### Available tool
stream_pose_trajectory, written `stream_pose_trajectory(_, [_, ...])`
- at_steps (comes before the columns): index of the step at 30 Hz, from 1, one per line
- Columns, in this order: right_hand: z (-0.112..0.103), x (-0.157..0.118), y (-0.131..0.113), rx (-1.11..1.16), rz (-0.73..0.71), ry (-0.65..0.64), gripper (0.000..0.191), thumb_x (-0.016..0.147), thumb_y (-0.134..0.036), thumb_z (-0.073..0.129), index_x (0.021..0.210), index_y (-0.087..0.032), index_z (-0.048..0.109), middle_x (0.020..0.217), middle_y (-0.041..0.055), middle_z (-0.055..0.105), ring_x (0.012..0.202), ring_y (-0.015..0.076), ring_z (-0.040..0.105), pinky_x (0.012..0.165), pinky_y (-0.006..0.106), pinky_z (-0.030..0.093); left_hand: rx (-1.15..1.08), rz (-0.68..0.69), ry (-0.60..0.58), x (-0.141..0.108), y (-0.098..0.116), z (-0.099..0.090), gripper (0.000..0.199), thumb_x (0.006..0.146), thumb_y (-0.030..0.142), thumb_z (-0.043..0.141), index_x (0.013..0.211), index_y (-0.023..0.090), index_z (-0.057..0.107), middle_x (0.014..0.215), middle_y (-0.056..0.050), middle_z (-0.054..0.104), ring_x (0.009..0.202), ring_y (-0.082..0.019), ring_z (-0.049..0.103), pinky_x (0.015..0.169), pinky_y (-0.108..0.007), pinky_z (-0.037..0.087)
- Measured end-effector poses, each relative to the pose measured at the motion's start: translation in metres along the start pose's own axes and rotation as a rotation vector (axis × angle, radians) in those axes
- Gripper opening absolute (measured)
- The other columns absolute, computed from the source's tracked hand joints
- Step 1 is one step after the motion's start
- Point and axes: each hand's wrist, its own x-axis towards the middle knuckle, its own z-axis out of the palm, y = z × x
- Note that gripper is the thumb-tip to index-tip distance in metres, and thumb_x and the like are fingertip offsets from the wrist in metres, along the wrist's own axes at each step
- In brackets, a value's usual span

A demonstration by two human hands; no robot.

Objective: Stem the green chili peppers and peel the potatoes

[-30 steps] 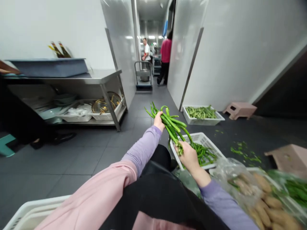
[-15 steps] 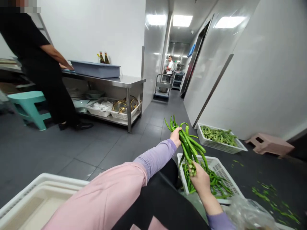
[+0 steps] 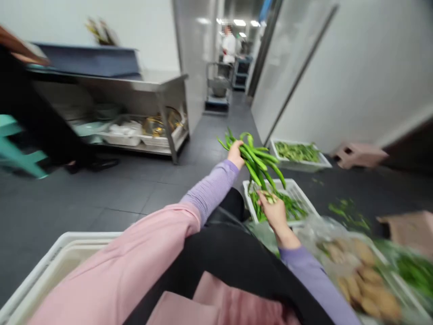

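Left hand [image 3: 236, 155] and right hand [image 3: 274, 212] both grip one pepper bunch [image 3: 259, 162] over part-filled crate [image 3: 297, 189]; far crate [image 3: 323, 163] already filled.

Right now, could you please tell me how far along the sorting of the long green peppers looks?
Done: a white plastic basket by the wall already holds a layer of green peppers. In hand: the left hand and right hand grip one bunch of long green peppers over the nearer white slotted basket, itself only partly filled. Left: scraps of green on the dark floor, and more greens at the blurred right edge.
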Motion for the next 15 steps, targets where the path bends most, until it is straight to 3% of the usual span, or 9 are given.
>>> stream_pose_trajectory(4, [0.013, 0.02, 0.012, 0.365, 0.18, 0.136, 0.051, 0.064, -0.057, 0.079, 0.09, -0.014, 0.072, 0.06, -0.0028, 0.063, 0.045, 0.0074, 0.047, 0.041, 0.02, 0.035, -0.03, -0.006, -0.056, 0.043, -0.005, 0.01, 0.022, 0.085, 0.024, 0.064, 0.068, 0.018, 0.051, 0.066, -0.003, 0.059, 0.077, -0.023, 0.068, 0.088, -0.042, 0.056])
stream_pose_trajectory(8, [0.025, 0.032, 0.003, 0.618, 0.282, 0.232, 0.045, 0.066, -0.051, 0.083, 0.09, -0.017, 0.066, 0.059, -0.0077, 0.057, 0.043, 0.0045, 0.043, 0.037, 0.018, 0.027, -0.001, -0.024, -0.114, 0.054, -0.015, 0.006, 0.019, 0.082, 0.028, 0.066, 0.07, 0.019, 0.055, 0.068, -0.005, 0.063, 0.081, -0.027, 0.07, 0.087, -0.043, 0.056])
stream_pose_trajectory(11, [0.03, 0.032, -0.005, 0.748, 0.342, 0.126, 0.044, 0.068, -0.049, 0.086, 0.08, -0.019, 0.056, 0.054, -0.01, 0.049, 0.04, 0.0037, 0.039, 0.035, 0.017, 0.024, 0.053, -0.011, -0.144, 0.058, -0.022, -0.001, 0.019, 0.082, 0.031, 0.067, 0.071, 0.019, 0.058, 0.068, -0.005, 0.063, 0.081, -0.028, 0.071, 0.085, -0.043, 0.057])
stream_pose_trajectory(15, [0.027, 0.026, -0.009, 0.917, 0.378, -0.135, 0.047, 0.076, -0.05, 0.084, 0.078, -0.021, 0.048, 0.057, -0.01, 0.049, 0.041, 0.0028, 0.038, 0.037, 0.016, 0.023, 0.12, 0.039, -0.184, 0.068, -0.031, -0.007, 0.02, 0.081, 0.034, 0.069, 0.075, 0.018, 0.06, 0.069, -0.006, 0.065, 0.083, -0.028, 0.071, 0.085, -0.042, 0.057])
